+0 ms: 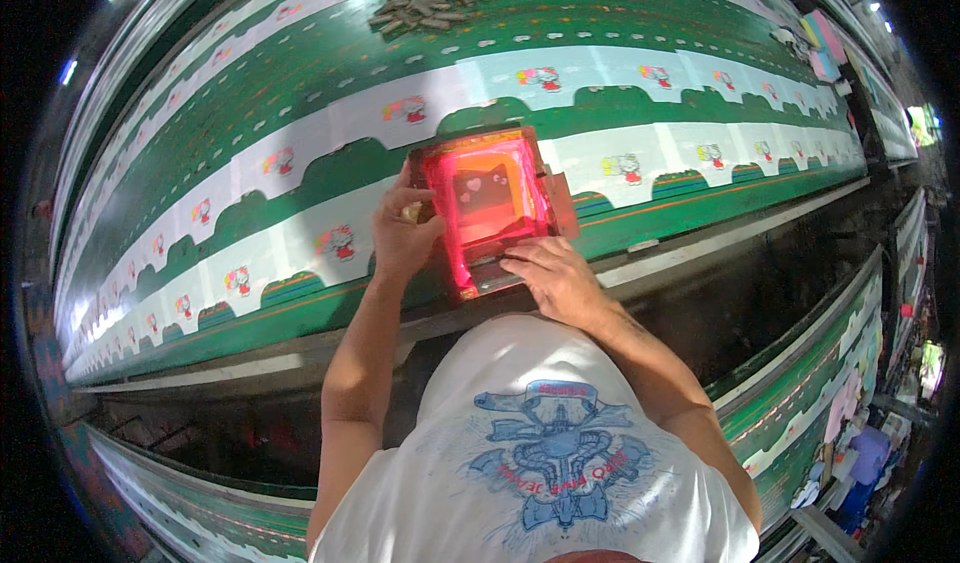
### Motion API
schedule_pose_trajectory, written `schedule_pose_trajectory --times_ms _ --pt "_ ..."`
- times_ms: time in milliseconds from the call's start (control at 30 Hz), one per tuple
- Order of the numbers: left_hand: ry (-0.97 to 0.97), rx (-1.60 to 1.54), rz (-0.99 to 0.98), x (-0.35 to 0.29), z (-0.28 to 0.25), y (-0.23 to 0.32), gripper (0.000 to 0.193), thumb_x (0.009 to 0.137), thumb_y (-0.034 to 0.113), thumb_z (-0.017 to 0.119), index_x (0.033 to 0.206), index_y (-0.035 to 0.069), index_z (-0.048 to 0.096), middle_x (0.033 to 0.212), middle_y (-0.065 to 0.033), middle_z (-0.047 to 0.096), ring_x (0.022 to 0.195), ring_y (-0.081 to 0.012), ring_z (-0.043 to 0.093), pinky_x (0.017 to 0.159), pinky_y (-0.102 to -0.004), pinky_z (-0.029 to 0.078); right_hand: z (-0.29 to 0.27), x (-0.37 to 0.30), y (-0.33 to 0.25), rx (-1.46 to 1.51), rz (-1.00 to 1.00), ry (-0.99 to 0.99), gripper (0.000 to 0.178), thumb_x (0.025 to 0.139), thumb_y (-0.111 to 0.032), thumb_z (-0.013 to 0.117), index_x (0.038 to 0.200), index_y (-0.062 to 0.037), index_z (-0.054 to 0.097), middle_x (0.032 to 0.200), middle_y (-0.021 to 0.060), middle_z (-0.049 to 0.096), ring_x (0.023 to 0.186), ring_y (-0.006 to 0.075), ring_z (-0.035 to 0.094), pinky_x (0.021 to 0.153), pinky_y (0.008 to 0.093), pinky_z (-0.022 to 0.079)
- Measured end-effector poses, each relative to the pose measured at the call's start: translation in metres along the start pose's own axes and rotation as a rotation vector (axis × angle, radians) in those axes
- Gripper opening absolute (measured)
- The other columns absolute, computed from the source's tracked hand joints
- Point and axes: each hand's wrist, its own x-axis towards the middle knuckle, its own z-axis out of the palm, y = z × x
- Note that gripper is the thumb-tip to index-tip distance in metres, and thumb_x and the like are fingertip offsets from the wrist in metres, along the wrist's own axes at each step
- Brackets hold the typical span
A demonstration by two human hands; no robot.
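Observation:
A small screen-printing frame (447, 281) with a red-stained rim lies tilted on the near row of white cut pieces (640, 150). Bright pink-red ink lines its inside, and a dark cat-shaped outline shows through the mesh. My left hand (405, 231) is closed at the frame's left side, with a small yellowish bit by its thumb and fingers that I cannot make out. At the near right corner my right hand (556, 275) curls its fingers over the frame's near edge, beside a greyish strip (492, 281). A reddish flap (563, 205) sticks out on the right.
The long green printing table (400, 138) carries rows of white pieces with coloured cartoon prints. A heap of grey-brown strips (430, 5) sits at the far side. A pale rail (690, 246) edges the table near me; another table (790, 408) stands behind, lower right.

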Motion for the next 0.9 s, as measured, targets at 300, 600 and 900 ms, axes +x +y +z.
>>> schedule_pose_trajectory --times_ms 300,600,900 --pt "0.048 -0.092 0.056 0.02 0.174 0.014 0.023 0.075 0.004 0.085 0.097 0.004 0.08 0.168 -0.0345 0.051 0.159 -0.0374 0.051 0.124 -0.0441 0.046 -0.098 -0.076 0.098 0.008 0.113 0.091 0.059 0.078 0.015 0.067 0.132 -0.0058 0.077 0.137 0.0169 0.073 0.129 0.0416 0.066 0.112 0.0549 0.052" --pt "0.029 0.073 -0.153 0.03 0.268 0.05 0.027 0.075 -0.014 0.085 0.096 0.0 0.073 0.169 -0.032 0.051 0.153 -0.0305 0.057 0.122 -0.0413 0.049 -0.155 -0.122 0.186 0.07 0.016 0.134 0.047 0.084 0.008 0.07 0.128 -0.0057 0.077 0.131 0.0141 0.075 0.126 0.0386 0.068 0.111 0.0529 0.054" --pt "0.07 -0.471 -0.242 0.022 0.282 0.043 0.03 0.079 -0.021 0.08 0.095 0.004 0.073 0.113 -0.01 0.08 0.1 -0.015 0.075 0.088 -0.0349 0.064 -0.176 -0.124 0.21 0.188 -0.095 0.089 0.039 0.085 0.007 0.077 0.122 -0.0048 0.077 0.128 0.0129 0.075 0.121 0.0362 0.071 0.106 0.0493 0.058"
